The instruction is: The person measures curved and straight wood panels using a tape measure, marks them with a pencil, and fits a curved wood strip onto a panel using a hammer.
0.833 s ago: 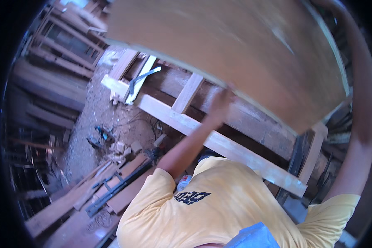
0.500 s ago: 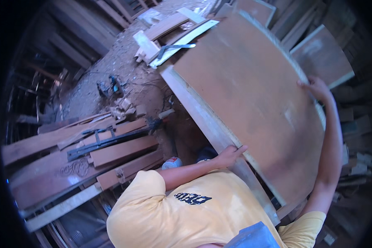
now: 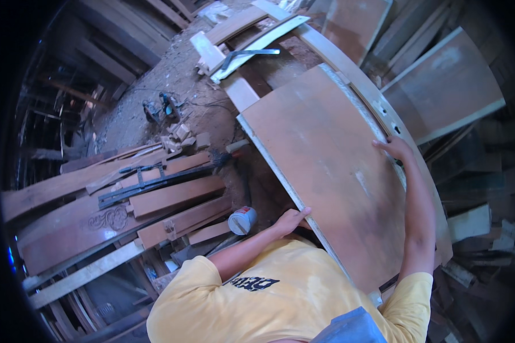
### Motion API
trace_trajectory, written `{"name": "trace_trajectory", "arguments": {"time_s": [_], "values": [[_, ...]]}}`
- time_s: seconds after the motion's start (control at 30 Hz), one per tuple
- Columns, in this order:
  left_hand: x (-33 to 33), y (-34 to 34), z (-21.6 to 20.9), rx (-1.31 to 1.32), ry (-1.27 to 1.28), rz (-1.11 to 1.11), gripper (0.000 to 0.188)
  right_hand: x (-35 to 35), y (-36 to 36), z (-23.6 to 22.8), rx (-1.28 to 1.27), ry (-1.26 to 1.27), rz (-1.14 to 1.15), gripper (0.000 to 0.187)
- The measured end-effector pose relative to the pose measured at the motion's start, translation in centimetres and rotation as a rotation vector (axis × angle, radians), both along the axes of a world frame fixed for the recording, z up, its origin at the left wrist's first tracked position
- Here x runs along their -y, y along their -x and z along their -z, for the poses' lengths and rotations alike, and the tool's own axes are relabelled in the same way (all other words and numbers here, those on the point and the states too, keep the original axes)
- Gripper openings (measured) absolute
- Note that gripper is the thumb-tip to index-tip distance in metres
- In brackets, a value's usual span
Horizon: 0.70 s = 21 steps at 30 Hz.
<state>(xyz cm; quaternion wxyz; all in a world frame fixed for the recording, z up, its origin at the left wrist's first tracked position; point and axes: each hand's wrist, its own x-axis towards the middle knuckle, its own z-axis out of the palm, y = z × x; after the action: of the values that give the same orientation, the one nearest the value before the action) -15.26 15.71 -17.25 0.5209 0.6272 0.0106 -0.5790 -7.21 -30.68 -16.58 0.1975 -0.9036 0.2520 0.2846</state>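
Observation:
A large brown wooden panel with pale, rough edges lies across a wooden frame, tilted in my view. My left hand grips its near left edge, thumb on top and fingers hidden underneath. My right hand reaches over to the opposite long edge, thumb on the face and the other fingers bent over the side. At the far end of the frame, a metal angle tool rests on a pale strip.
On the left lie stacked boards, a carved board and a dark bar clamp. A white tub stands by my left forearm. Power tools sit on the dirt floor. Another panel leans at the right among timber pieces.
The panel has shifted left and toward me with both hands on it. The frame's far opening and right rail now show beyond it. My view has also moved a little.

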Motion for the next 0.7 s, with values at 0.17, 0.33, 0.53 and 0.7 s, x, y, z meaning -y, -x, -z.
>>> {"name": "trace_trajectory", "arguments": {"time_s": [0.17, 0.33, 0.53, 0.7], "values": [[-0.6, -0.1, 2.3, -0.046, -0.006, 0.005, 0.071, -1.6, -0.1, 0.9, 0.015, 0.0, 0.081, 0.095], [-0.8, -0.3, 3.3, -0.068, -0.032, 0.067, 0.073, -2.3, 0.9, 0.8, 0.006, 0.017, 0.146, 0.086], [-1.1, -1.7, 4.3, -0.129, -0.034, 0.232, 0.074, -3.3, 3.3, -0.3, 0.269, 0.076, 0.408, 0.064], [-2.7, -4.0, 4.9, 0.067, -0.198, 0.272, 0.071, -3.3, 8.7, -0.5, 0.652, -0.421, 1.043, 0.064]]}}
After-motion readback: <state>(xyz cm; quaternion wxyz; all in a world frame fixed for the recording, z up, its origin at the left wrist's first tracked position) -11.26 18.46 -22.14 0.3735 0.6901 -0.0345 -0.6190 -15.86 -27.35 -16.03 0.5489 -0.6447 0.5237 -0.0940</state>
